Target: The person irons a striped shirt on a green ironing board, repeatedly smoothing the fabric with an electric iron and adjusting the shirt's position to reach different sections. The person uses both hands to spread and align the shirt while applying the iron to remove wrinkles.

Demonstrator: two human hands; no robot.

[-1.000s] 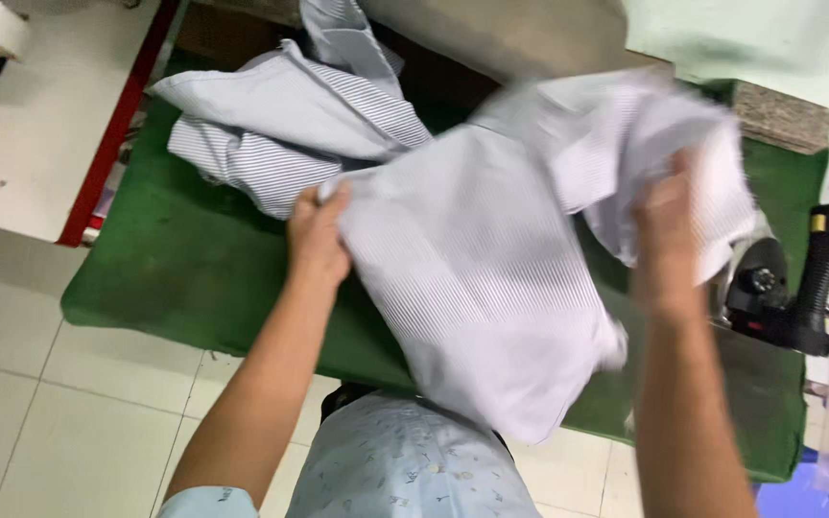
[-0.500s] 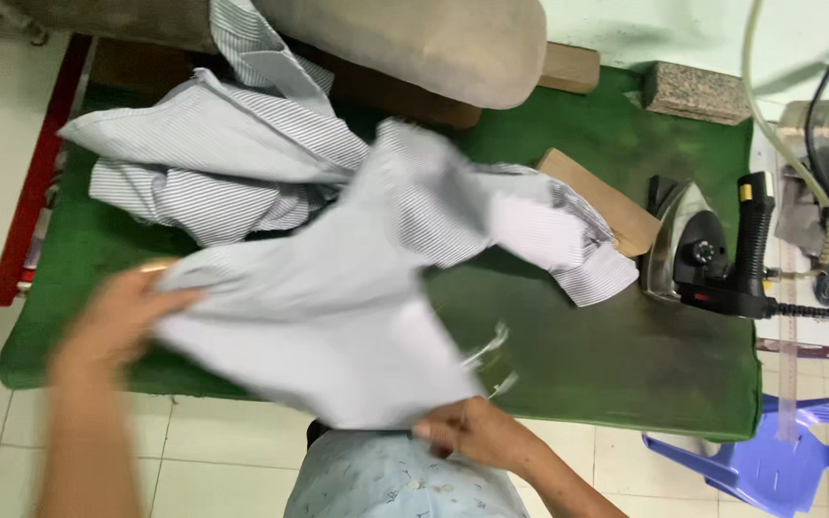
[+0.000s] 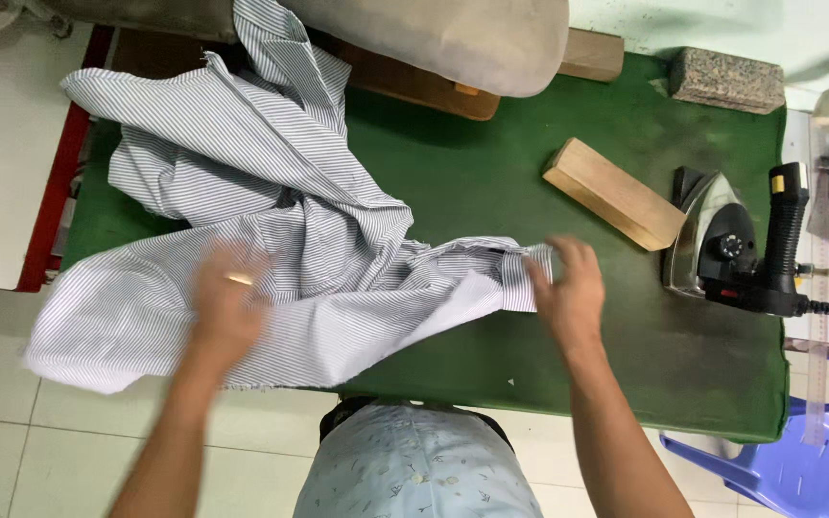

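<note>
Down on the green padded table (image 3: 530, 173) lay the striped shirt (image 3: 280, 240), its grey-and-white cloth crumpled across the left half and one edge hanging over the near side. We had our left hand (image 3: 227, 302) resting flat on the lower spread of the fabric, a ring showing on one finger; the hand was blurred, but the fingers looked spread and pressed down rather than closed around anything. Our right hand (image 3: 568, 293) was at the end of the sleeve, fingers pinched on the cuff (image 3: 520, 273), which lay stretched out toward the middle of the table. Just beyond that hand sat a wooden block (image 3: 614, 192), apart from the cloth. Further right a steam iron (image 3: 736, 245) rested on the table near its edge, its cord trailing off to the side. At the far edge we saw a padded pressing form (image 3: 453, 38) and a rough stone block (image 3: 726, 79). A blue plastic chair (image 3: 789, 470) stood on the tiled floor below the right corner.
</note>
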